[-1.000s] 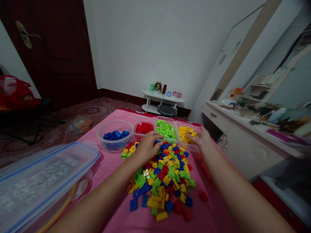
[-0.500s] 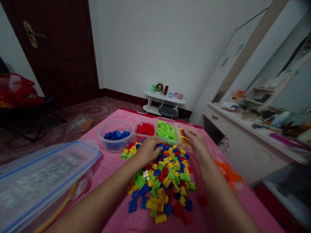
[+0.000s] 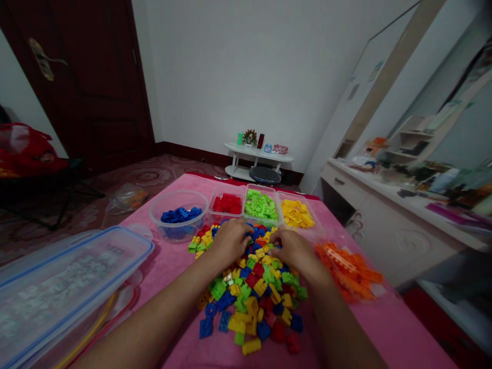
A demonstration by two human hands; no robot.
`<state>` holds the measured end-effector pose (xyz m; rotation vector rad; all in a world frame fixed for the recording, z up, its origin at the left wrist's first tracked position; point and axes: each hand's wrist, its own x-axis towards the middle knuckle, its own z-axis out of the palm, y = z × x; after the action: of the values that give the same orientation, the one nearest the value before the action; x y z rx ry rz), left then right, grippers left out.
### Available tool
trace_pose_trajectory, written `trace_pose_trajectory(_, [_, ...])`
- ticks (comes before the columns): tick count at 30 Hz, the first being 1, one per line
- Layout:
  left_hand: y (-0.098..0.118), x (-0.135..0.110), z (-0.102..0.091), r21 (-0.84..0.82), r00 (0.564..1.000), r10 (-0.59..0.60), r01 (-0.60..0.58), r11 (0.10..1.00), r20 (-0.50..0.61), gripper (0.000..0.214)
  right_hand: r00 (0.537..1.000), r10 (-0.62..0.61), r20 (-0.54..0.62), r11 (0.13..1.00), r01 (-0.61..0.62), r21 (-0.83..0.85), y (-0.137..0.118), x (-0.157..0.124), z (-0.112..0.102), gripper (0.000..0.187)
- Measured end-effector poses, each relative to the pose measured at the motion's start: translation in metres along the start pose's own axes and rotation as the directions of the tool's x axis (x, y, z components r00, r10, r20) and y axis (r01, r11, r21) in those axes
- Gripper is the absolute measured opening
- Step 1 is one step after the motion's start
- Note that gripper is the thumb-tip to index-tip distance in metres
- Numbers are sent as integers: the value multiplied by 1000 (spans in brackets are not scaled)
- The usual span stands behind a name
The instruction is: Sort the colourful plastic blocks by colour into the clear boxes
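A mixed pile of toy building bricks (image 3: 253,287) in red, yellow, blue and green lies in front of me. My left hand (image 3: 232,241) rests over the pile's far left part, its fingers curled in; whatever they hold is hidden. At the far right part, my right hand (image 3: 294,248) reaches down with thumb and fingertips apart, close to yellow bricks. Behind the pile stand a round clear tub of blue bricks (image 3: 180,215), a box of red bricks (image 3: 227,204), a box of green bricks (image 3: 261,205) and a box of yellow bricks (image 3: 297,213).
Orange bricks (image 3: 348,271) lie in a clear container to the right of my right forearm. Stacked clear lids (image 3: 126,238) with coloured rims sit at the left. A pink cloth (image 3: 207,353) covers the table. A dresser (image 3: 384,205) stands to the right.
My right hand has moved from above the yellow box down and left to the pile. My left hand stays over the pile with little change. The view has shifted slightly.
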<state>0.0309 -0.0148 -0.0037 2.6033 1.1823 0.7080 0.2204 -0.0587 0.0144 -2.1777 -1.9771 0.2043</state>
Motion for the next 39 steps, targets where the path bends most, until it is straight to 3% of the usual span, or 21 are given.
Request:
trace_pose_trajectory(7, [0,-2,11,109,998,-7,-1,994,70,34,999,-32,-6,999,32,15,-3,-4,-15,18])
trace_pose_trajectory(14, [2,-2,10,115,999,3,-8,993,43,31,969,-119,217,980,149,-128,-4,-25,-40,35])
trace_pose_trajectory(26, [1,2,-7,117,999,1,-7,993,53,22,974,-99,203,965,144,-218,-20,-33,-40,36])
trace_pose_trajectory(31, [-1,2,-11,95,999,37,-37,995,-2,21,978,-129,163,969,159,-188,-23,-33,-35,24])
trace_pose_trajectory(34, [-1,2,-14,17,997,36,-35,999,-70,20,986,-160,35,985,162,-57,-19,-26,-30,13])
trace_pose_trajectory(36, [1,3,-17,-71,988,32,-43,997,-152,20,986,-144,-84,967,158,201,-17,-19,-27,11])
trace_pose_trajectory(38, [4,4,-21,-168,965,25,-71,983,-261,21,984,-72,-164,816,152,558,-18,-14,-24,15])
trace_pose_trajectory(39, [7,4,-24,-209,948,21,-91,974,-317,21,985,-30,-170,673,145,725,-20,-12,-22,17])
